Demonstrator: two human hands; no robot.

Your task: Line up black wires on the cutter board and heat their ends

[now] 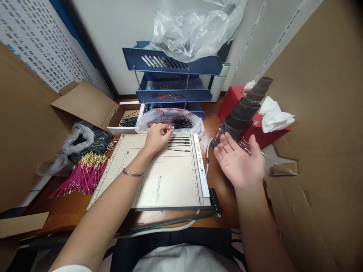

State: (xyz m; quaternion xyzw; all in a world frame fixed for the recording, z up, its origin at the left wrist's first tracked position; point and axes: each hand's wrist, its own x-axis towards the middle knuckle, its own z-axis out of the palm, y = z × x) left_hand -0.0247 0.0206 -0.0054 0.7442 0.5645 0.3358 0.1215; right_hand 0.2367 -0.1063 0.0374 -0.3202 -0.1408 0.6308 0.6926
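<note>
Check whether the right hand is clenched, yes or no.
No, the right hand is open with its palm showing, to the right of the paper cutter.

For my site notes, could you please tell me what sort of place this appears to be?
Probably a small workbench: a paper cutter bears a row of thin black pieces, with a pile of magenta strands and stacked blue trays nearby.

The left forearm (113, 206) stretches diagonally across the counter (227, 204) from its near edge, the left grip (157, 138) lying palm-down toward the far edge, thumb and forefinger pinched together. Near the right edge, the right grip (241, 164) hangs unclenched, palm upturned, thumb apart.
</note>
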